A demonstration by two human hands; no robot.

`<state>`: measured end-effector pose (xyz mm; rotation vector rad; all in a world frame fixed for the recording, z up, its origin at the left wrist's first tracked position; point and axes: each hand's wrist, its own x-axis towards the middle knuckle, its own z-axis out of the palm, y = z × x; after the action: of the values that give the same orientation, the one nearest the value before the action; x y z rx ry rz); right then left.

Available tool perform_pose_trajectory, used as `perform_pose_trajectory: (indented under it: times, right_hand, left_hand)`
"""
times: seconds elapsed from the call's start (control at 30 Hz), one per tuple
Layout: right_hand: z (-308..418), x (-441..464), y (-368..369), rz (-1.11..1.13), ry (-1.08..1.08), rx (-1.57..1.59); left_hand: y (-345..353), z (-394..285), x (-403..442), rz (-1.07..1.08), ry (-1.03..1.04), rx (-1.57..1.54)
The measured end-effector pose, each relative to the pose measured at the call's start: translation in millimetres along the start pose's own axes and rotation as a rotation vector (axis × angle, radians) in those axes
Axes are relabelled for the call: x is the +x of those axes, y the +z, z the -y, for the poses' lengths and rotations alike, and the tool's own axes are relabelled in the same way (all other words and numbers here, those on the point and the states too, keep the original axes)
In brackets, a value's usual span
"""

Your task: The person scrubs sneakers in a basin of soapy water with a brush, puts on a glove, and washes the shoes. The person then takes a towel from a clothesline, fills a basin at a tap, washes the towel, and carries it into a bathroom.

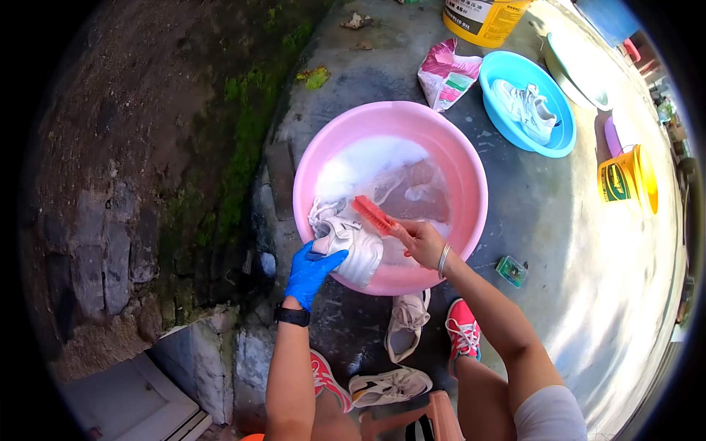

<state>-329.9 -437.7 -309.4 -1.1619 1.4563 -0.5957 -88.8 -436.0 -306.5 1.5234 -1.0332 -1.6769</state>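
Head view: a pink basin [474,198] stands on the floor [544,213], holding cloudy water [415,202] with white foam [360,162] massed toward its far left side. The left hand [315,269], in a blue glove [304,285], reaches over the basin's near left rim and grips a white shoe [357,253], fingers closed around its edge. This shoe is tilted inside the near left part of the basin, with laces [321,212] loose at its far left end. The right hand [421,244], bare, is closed around the handle of a red brush [372,214], whose head lies over the far right side of the shoe; whether bristles and shoe touch, I cannot tell. A dark watch [292,316] circles the left wrist and a bracelet [444,261] the right. Beyond the basin, a pink and white packet [447,77] stands left of a blue basin [564,143] with another white shoe [526,109] in it. Farther off is a yellow bucket [504,23], and a second one [621,180] sits at the far right. A green box [512,271] lies just right of the pink basin. On the near side, two pale shoes [407,316] lie between the person's feet, which wear red sneakers [463,331], beside a stool [441,411].
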Motion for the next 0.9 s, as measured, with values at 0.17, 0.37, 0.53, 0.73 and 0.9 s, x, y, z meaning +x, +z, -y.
perform_pose_trajectory:
  times: [0.17,0.37,0.53,0.73,0.9]
  right_hand:
    - [32.3,-31.0,21.4,0.06,-0.265,-0.483]
    - [30.4,40.9,-5.3,0.119,0.233,-0.323]
    - [50.9,-22.2,-17.3,0.294,-0.138,-0.421]
    - [31.4,35.1,2.0,0.12,0.172,-0.322]
    - [52.0,10.8,-5.3,0.322,-0.006,-0.633]
  left_hand:
    - [10.3,9.3,-2.1,0.006,0.024,-0.115]
    - [14.6,8.7,0.1,0.0,0.079,-0.007]
    - [6.4,14.8,-4.0,-0.021,0.049,-0.093]
    - [21.2,16.3,-11.5,0.041,-0.001,-0.032]
    - [30.1,15.7,-11.5,0.077,-0.044,0.045]
